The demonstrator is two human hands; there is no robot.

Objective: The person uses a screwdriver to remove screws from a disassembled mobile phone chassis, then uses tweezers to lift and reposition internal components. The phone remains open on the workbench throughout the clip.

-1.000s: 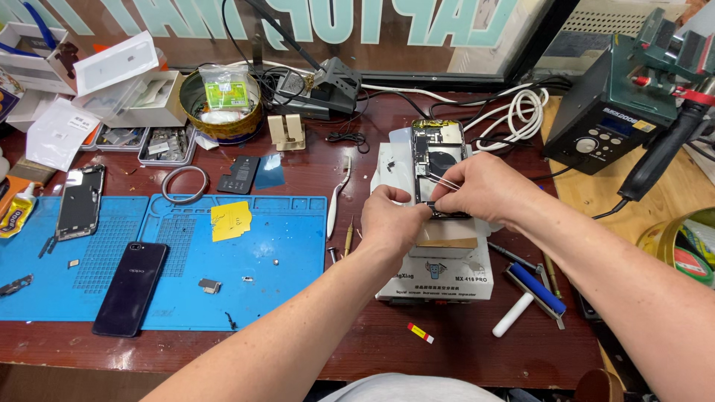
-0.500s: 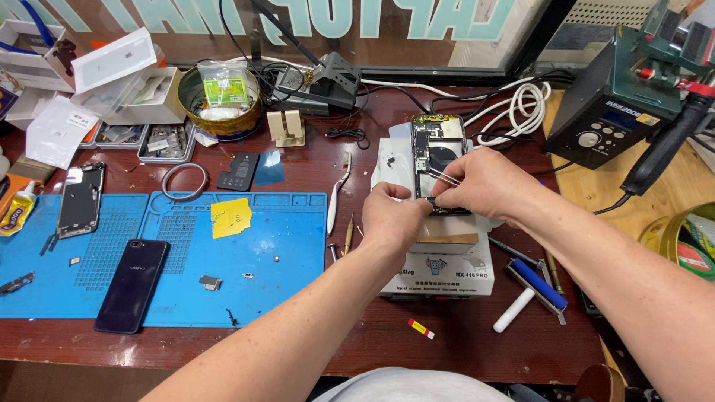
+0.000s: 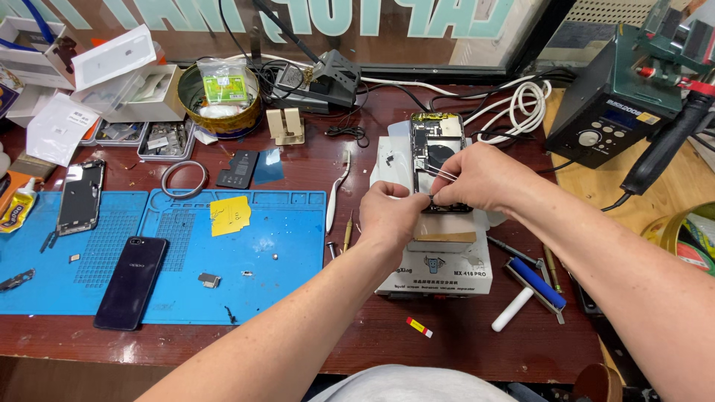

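An opened phone (image 3: 438, 149) lies back-up with its insides showing on a white heating plate box (image 3: 436, 272). My left hand (image 3: 391, 216) grips the phone's near left edge. My right hand (image 3: 477, 179) pinches metal tweezers (image 3: 439, 173) whose tips point left over the phone's lower half. Both hands meet over the phone's near end, which they hide.
A blue work mat (image 3: 186, 260) at the left holds a dark phone (image 3: 132, 281), a yellow note (image 3: 230, 216) and small parts. White tweezers (image 3: 337, 193) lie beside the mat. A soldering station (image 3: 618, 104) stands at the far right, a blue roller (image 3: 538, 283) near the box.
The view has shifted slightly; both hands stay on the phone, with the right hand's tweezers moved a little toward the near end.
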